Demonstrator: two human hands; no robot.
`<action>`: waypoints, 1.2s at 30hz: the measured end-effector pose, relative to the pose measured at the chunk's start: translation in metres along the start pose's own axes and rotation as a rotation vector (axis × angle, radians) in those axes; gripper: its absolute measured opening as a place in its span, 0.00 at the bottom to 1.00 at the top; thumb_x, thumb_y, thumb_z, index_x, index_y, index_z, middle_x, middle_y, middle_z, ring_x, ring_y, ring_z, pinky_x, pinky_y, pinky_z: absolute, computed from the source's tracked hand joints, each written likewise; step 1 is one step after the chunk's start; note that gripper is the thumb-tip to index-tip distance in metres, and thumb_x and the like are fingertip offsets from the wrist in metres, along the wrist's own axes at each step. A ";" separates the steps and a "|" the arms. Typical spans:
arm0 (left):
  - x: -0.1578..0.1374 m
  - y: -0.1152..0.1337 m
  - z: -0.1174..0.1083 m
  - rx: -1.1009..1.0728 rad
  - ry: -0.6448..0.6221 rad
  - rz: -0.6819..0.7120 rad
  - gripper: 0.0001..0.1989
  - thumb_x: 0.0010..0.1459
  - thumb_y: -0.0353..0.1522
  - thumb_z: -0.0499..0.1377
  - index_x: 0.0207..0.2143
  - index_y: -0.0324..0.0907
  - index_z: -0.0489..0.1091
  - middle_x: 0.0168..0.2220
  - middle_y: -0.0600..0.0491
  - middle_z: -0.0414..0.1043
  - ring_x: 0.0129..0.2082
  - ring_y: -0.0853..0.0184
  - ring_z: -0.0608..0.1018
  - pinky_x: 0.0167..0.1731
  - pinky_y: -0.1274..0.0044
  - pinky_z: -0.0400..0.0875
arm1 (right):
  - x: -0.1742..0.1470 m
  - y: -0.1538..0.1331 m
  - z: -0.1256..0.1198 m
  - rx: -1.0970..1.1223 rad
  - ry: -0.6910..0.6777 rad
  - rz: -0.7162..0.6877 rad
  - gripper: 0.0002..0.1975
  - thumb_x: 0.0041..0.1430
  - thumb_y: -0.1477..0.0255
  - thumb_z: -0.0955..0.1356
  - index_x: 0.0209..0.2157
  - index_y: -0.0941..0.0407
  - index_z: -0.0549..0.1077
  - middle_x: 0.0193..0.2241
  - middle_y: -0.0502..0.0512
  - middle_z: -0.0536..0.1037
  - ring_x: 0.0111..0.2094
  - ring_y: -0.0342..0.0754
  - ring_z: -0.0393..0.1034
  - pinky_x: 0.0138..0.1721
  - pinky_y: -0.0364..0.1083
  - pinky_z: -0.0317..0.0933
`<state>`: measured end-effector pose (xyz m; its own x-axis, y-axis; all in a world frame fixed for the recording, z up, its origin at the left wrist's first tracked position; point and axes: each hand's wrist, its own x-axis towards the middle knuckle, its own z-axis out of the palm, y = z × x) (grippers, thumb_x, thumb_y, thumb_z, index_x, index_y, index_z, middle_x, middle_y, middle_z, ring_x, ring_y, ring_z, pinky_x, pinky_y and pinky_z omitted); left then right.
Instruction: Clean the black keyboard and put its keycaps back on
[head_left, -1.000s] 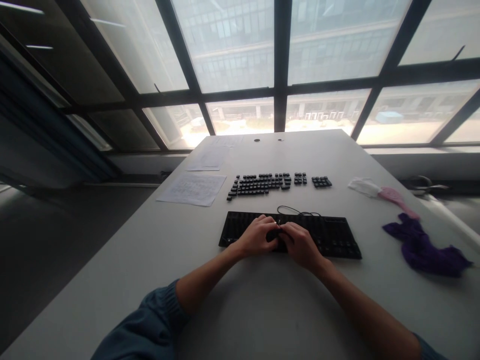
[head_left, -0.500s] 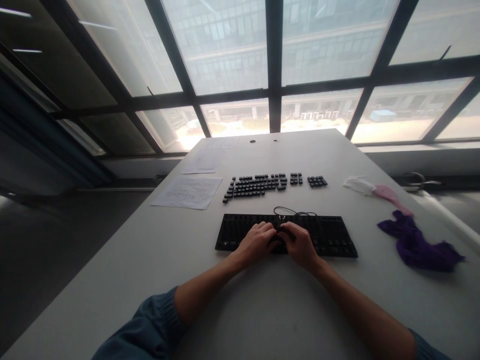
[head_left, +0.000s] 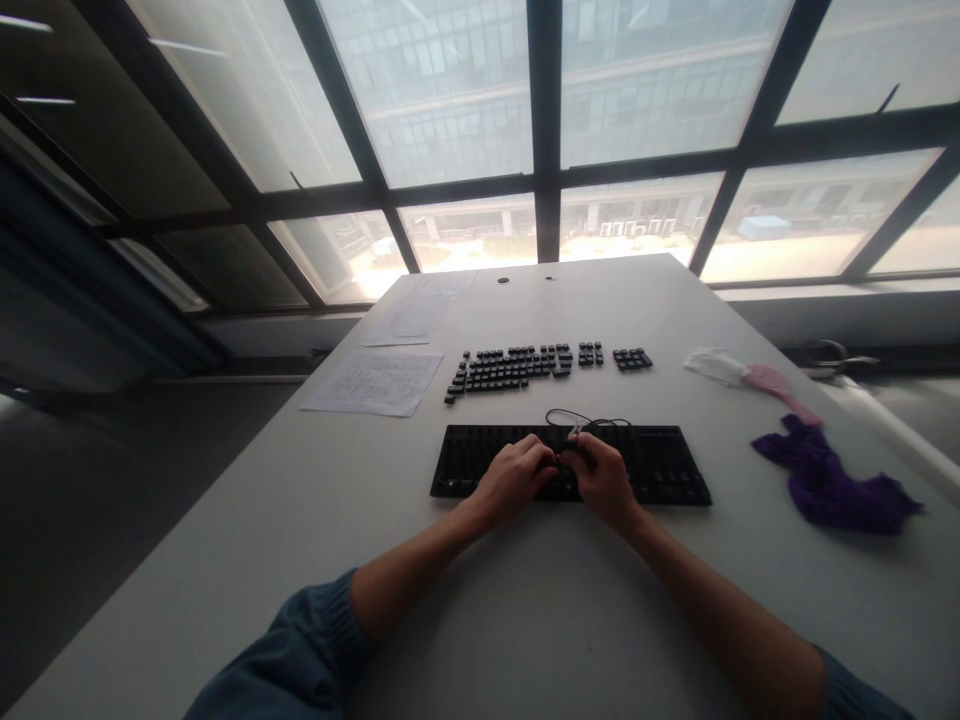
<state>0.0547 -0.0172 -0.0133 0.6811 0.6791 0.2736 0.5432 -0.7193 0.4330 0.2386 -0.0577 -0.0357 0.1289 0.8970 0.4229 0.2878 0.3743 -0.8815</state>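
A black keyboard [head_left: 660,470] lies flat on the white table [head_left: 540,620] in front of me. Both my hands rest on its middle, fingertips meeting. My left hand [head_left: 511,478] holds the keyboard down with bent fingers. My right hand [head_left: 604,478] is closed on a small tool [head_left: 575,432] with a pale tip that sticks up above its fingers. A thin black wire loop [head_left: 577,417] lies at the keyboard's far edge. Beyond it, several loose black keycaps [head_left: 517,368] are laid out in rows in keyboard order.
Printed paper sheets [head_left: 373,382] lie at the left, more [head_left: 409,320] farther back. A purple cloth [head_left: 832,485], a pink brush [head_left: 780,388] and a white cloth [head_left: 714,365] lie at the right. Large windows stand behind the table's far edge.
My right hand has shifted slightly right and away along the keyboard, and the tool's pale tip now shows above it. My left hand stays in place.
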 end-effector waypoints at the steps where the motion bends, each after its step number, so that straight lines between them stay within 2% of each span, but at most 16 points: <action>1: 0.000 0.000 0.000 -0.019 0.007 0.005 0.07 0.67 0.36 0.58 0.43 0.43 0.70 0.42 0.52 0.72 0.41 0.64 0.75 0.41 0.73 0.67 | 0.000 0.001 0.000 0.006 -0.008 0.001 0.04 0.63 0.70 0.67 0.34 0.55 0.73 0.29 0.52 0.77 0.31 0.49 0.73 0.35 0.46 0.66; 6: 0.000 -0.003 0.003 -0.073 0.036 0.009 0.08 0.67 0.37 0.58 0.43 0.43 0.71 0.42 0.52 0.73 0.42 0.64 0.75 0.43 0.73 0.67 | 0.001 -0.001 0.001 -0.004 -0.019 -0.006 0.04 0.64 0.70 0.66 0.35 0.54 0.73 0.29 0.52 0.77 0.31 0.49 0.73 0.36 0.46 0.66; 16: -0.001 -0.003 0.004 -0.041 0.042 -0.004 0.09 0.68 0.38 0.56 0.42 0.42 0.71 0.41 0.51 0.74 0.42 0.62 0.74 0.45 0.70 0.68 | 0.001 -0.007 0.001 -0.135 -0.081 -0.092 0.05 0.66 0.72 0.64 0.38 0.54 0.72 0.33 0.54 0.78 0.35 0.50 0.73 0.39 0.46 0.64; 18: -0.001 -0.004 0.004 -0.074 0.054 0.002 0.09 0.67 0.38 0.57 0.45 0.43 0.70 0.43 0.51 0.74 0.44 0.62 0.75 0.46 0.70 0.69 | 0.001 -0.006 0.001 -0.109 -0.049 -0.056 0.04 0.66 0.72 0.65 0.37 0.54 0.72 0.31 0.53 0.77 0.33 0.49 0.73 0.37 0.46 0.64; 21: -0.001 -0.005 0.006 -0.129 0.094 0.010 0.16 0.65 0.39 0.60 0.53 0.44 0.66 0.43 0.51 0.75 0.43 0.63 0.76 0.46 0.69 0.70 | 0.002 -0.005 0.002 -0.039 0.005 0.021 0.04 0.65 0.70 0.65 0.37 0.54 0.71 0.28 0.51 0.76 0.30 0.49 0.73 0.34 0.46 0.65; 23: -0.001 -0.006 0.006 -0.100 0.092 0.065 0.16 0.66 0.38 0.59 0.53 0.44 0.66 0.43 0.51 0.75 0.43 0.62 0.76 0.46 0.69 0.71 | 0.003 -0.004 0.002 -0.001 0.019 0.054 0.04 0.65 0.69 0.65 0.37 0.54 0.70 0.27 0.51 0.76 0.29 0.49 0.74 0.33 0.46 0.66; 27: 0.000 -0.004 0.002 0.030 0.086 0.213 0.08 0.67 0.34 0.58 0.47 0.44 0.72 0.45 0.49 0.74 0.44 0.62 0.75 0.45 0.69 0.73 | 0.005 -0.004 0.002 0.027 0.048 0.092 0.05 0.64 0.68 0.66 0.35 0.54 0.70 0.27 0.51 0.77 0.29 0.49 0.75 0.32 0.46 0.66; 31: 0.002 -0.002 -0.003 0.107 0.170 0.284 0.09 0.64 0.33 0.61 0.46 0.43 0.74 0.48 0.47 0.72 0.46 0.61 0.74 0.46 0.69 0.75 | 0.006 -0.003 0.003 0.036 0.042 0.111 0.05 0.64 0.68 0.66 0.35 0.54 0.70 0.27 0.52 0.78 0.29 0.50 0.75 0.33 0.46 0.67; 36: 0.002 0.000 -0.008 0.179 0.160 0.324 0.10 0.62 0.32 0.63 0.47 0.43 0.75 0.46 0.47 0.74 0.45 0.60 0.75 0.46 0.66 0.75 | 0.007 -0.003 0.002 0.040 0.041 0.115 0.05 0.64 0.68 0.66 0.35 0.54 0.70 0.27 0.52 0.78 0.29 0.50 0.75 0.33 0.46 0.67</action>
<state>0.0522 -0.0151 -0.0060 0.7538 0.4169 0.5079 0.3996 -0.9045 0.1494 0.2363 -0.0523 -0.0308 0.1973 0.9244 0.3264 0.2307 0.2798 -0.9319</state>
